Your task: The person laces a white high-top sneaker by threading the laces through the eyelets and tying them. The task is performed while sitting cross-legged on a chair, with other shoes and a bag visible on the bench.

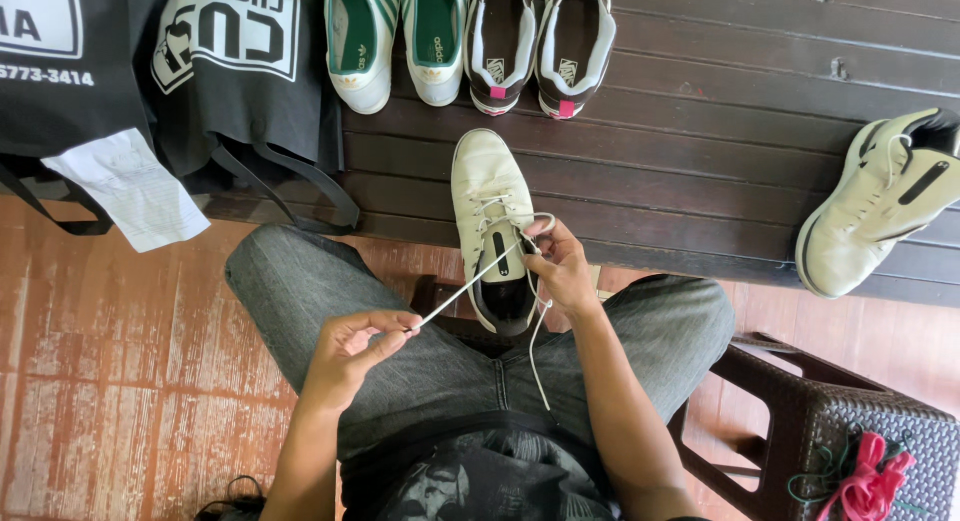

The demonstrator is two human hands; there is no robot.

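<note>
A person is lacing a white sneaker (488, 206): the left hand (350, 346) pinches a taut white shoelace (462, 291), while the right hand (562, 271), just beyond, grips a lace loop at the eyelets. Next likely needs careful threading.

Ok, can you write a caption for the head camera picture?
Left hand pulls a white lace tight while right hand laces a white shoe.

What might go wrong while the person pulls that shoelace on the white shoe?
The left hand pulls the lace tight and off to the side, so it might slip out of an eyelet or end up uneven. The white shoe sticks out over the edge of the bench, steadied only by the right hand, so a hard tug may tip it onto the lap. The loose lace end hanging below could tangle.
</note>
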